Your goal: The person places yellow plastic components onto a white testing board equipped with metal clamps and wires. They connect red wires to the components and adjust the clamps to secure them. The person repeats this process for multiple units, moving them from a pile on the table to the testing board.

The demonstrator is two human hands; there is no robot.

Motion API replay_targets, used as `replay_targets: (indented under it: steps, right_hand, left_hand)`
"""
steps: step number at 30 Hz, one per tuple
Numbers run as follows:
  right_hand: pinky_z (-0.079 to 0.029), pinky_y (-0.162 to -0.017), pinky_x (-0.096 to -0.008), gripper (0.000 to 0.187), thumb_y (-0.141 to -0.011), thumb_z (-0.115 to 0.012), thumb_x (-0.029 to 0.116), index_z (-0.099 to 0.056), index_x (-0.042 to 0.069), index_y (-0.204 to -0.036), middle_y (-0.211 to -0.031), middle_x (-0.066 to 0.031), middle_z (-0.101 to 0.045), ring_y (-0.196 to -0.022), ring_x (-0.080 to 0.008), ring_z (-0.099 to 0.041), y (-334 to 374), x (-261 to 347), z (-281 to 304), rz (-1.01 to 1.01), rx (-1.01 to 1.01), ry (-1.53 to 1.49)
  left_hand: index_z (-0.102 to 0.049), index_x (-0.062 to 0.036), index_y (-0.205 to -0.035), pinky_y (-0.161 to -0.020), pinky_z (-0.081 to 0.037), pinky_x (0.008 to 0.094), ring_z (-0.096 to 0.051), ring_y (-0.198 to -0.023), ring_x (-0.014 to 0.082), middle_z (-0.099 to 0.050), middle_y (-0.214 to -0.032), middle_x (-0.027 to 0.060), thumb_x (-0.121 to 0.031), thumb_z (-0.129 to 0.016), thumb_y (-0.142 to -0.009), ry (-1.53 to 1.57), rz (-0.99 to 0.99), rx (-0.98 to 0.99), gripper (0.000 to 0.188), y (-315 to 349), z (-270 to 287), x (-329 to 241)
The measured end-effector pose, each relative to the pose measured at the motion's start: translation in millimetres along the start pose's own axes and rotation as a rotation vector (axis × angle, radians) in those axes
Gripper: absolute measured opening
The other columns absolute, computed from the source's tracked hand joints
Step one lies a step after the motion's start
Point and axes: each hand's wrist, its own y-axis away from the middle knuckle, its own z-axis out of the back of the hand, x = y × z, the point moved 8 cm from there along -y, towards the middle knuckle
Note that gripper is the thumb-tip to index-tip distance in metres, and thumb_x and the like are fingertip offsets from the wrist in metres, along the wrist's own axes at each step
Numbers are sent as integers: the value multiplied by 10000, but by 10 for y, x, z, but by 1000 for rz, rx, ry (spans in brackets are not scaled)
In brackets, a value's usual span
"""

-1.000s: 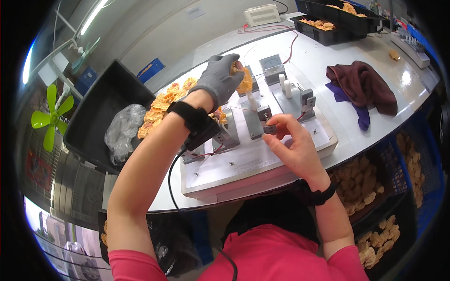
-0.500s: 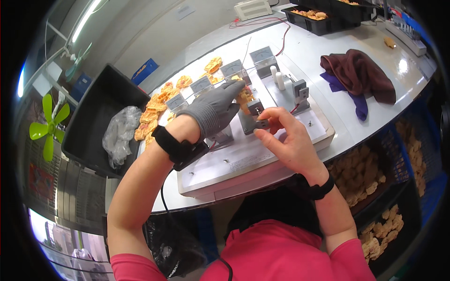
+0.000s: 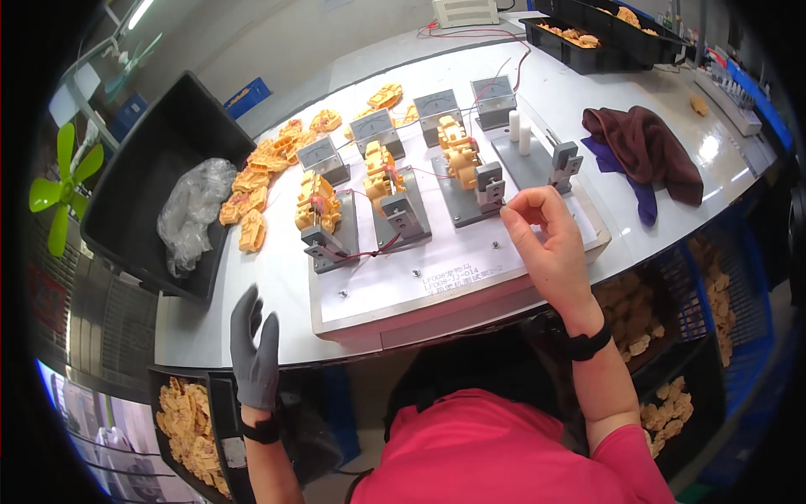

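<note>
My gloved left hand [image 3: 255, 353] hangs beyond the front left table edge, fingers stretched apart and holding nothing. My bare right hand [image 3: 550, 244] is beside a grey clamp block [image 3: 489, 186], its thumb and forefinger tips together at the block's end; whatever they pinch is too small to make out. That clamp's fixture holds a yellow plastic part [image 3: 459, 158]. Two more yellow plastic parts [image 3: 382, 178] [image 3: 317, 204] sit in the fixtures to the left. A fixture with white posts [image 3: 525, 139] is at the right. Each fixture has a dial meter [image 3: 437, 116] behind it.
Loose yellow parts [image 3: 250, 181] lie left of the white test board [image 3: 395, 307]. A black bin [image 3: 126, 189] with a plastic bag [image 3: 193, 210] is farther left. Brown cloth [image 3: 651, 147] lies at right. Tubs of yellow parts [image 3: 186, 420] stand below the table edge.
My left hand has left the third fixture and swung down left, past the table edge. My right hand stays by that fixture's clamp. The yellow parts in the fixtures are now uncovered.
</note>
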Motion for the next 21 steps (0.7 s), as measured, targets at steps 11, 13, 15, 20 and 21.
replay_targets:
  steps: [11,13,15,20,21]
  right_hand:
    - [-479,-700,-336,85,-900,-662,59,-646,-16,-936,-836,-124,-590,-758,-242,-603,-29,91,-278,19,319,463]
    - [-465,-703,-324,73,-914,-636,47,-640,-22,-937,-832,-110,-585,-753,-211,-580,-75,111,-304,-22,360,525]
    - [-460,-725,-322,71,-936,-605,43,-626,-25,-941,-861,-119,-587,-779,-236,-578,-61,59,-243,-36,369,567]
    - [-423,-918,-319,117,-1006,-577,90,-589,-27,-1012,-994,-107,-576,-965,-231,-558,11,-447,208,97,501,699]
    - [-424,-917,-328,90,-990,-580,69,-581,-21,-981,-976,-115,-565,-953,-246,-560,15,-463,214,31,440,711]
  left_hand:
    - [-639,-25,-1229,-913,-499,362,-632,-1041,253,-656,-1136,136,-47,-598,-953,-29,-27,-209,280,167,-334,836]
    - [-680,-65,-1156,-801,-499,399,-633,-895,307,-674,-953,128,-68,-636,-922,-202,-151,-295,239,173,-358,693]
    - [-701,-81,-1105,-749,-506,386,-645,-834,284,-686,-929,120,-80,-653,-902,-241,-86,-275,209,113,-378,634]
    - [-697,-161,-1002,-601,-454,390,-595,-651,253,-600,-697,43,-163,-699,-863,-298,-136,-407,140,117,-403,601]
    - [-696,-159,-998,-595,-452,392,-584,-640,250,-579,-681,40,-160,-701,-860,-299,-127,-395,138,115,-420,595]
